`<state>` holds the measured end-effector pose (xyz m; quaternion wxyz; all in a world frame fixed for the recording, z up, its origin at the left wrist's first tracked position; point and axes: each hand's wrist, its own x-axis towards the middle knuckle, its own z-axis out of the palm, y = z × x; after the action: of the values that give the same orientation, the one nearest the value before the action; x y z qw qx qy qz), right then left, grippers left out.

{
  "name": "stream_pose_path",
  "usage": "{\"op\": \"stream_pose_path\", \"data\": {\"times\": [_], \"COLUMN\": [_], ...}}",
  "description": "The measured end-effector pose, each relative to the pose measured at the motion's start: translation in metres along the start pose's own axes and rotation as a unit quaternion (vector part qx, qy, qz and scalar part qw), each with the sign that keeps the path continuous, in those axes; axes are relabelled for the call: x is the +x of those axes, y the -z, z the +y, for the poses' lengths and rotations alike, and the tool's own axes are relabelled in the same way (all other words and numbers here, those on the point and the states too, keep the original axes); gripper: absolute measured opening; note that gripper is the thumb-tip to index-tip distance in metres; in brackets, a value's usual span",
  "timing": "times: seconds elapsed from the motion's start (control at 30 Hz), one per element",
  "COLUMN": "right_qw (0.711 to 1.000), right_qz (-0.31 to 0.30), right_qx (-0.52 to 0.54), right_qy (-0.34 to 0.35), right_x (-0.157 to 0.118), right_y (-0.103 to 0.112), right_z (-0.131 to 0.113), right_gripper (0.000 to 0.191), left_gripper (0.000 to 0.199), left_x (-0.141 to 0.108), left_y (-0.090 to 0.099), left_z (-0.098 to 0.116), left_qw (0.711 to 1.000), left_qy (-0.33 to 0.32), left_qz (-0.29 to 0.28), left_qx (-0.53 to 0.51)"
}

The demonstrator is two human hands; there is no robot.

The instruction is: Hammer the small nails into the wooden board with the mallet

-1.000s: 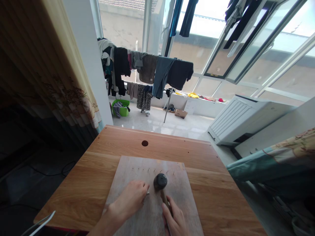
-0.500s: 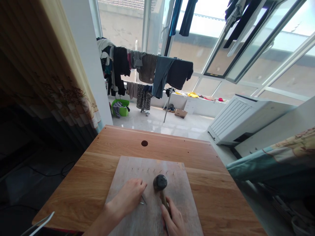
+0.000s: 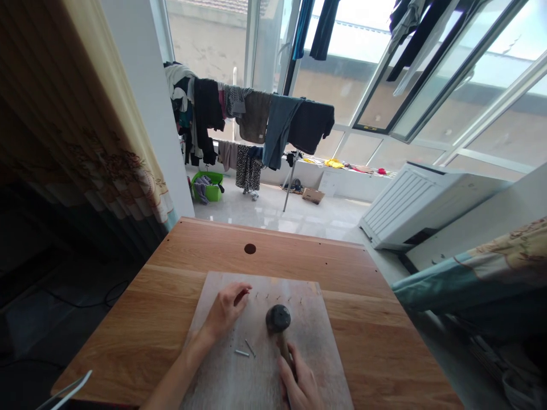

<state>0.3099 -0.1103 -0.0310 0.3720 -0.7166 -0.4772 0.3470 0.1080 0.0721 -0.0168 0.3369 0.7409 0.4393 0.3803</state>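
A grey-white board (image 3: pixel 265 370) lies on the wooden table (image 3: pixel 367 324). Several small nails (image 3: pixel 278 298) stand in a row near its far edge. My left hand (image 3: pixel 228 307) is over the board's left part, at the left end of that row, fingers curled together; what they hold, if anything, is too small to name. My right hand (image 3: pixel 299 378) grips the handle of a black-headed mallet (image 3: pixel 278 318), whose head is just nearer than the nails. Two loose nails (image 3: pixel 241 353) lie on the board between my hands.
The table has a dark round hole (image 3: pixel 250 249) near its far edge. Beyond stand a clothes rack (image 3: pixel 286 188) with laundry and a green basket (image 3: pixel 213 191). A white ribbed appliance (image 3: pixel 410 199) is at the right, with curtains (image 3: pixel 141 171) on both sides.
My left hand has moved forward from beside the loose nails to the left end of the nail row, uncovering the loose nails. My right hand and the mallet have hardly moved.
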Motion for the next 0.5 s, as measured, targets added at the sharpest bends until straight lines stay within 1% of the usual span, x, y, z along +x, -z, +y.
{"op": "stream_pose_path", "data": {"times": [0.13, 0.27, 0.33, 0.4, 0.5], "right_qw": [1.0, 0.999, 0.998, 0.993, 0.982], "right_qz": [-0.002, -0.017, -0.045, -0.087, -0.141], "right_qx": [0.005, 0.024, 0.047, 0.076, 0.123], "right_qy": [-0.027, -0.021, -0.026, -0.039, -0.025], "right_x": [0.001, 0.003, 0.008, 0.015, 0.031], "right_y": [0.002, 0.003, 0.0, -0.006, -0.016], "right_z": [-0.005, -0.019, -0.031, -0.048, -0.077], "right_gripper": [0.072, 0.071, 0.071, 0.073, 0.071], "left_gripper": [0.02, 0.024, 0.025, 0.025, 0.03], "left_x": [-0.001, -0.001, 0.0, 0.0, 0.0], "left_y": [0.002, 0.002, 0.002, 0.002, 0.002], "left_z": [0.002, 0.004, 0.006, 0.008, 0.009], "left_qw": [0.999, 0.999, 0.999, 0.999, 1.0], "left_qy": [-0.022, -0.025, -0.016, -0.002, 0.009], "left_qz": [-0.01, -0.015, -0.02, -0.017, -0.001], "left_qx": [0.033, 0.034, 0.033, 0.033, 0.026]}}
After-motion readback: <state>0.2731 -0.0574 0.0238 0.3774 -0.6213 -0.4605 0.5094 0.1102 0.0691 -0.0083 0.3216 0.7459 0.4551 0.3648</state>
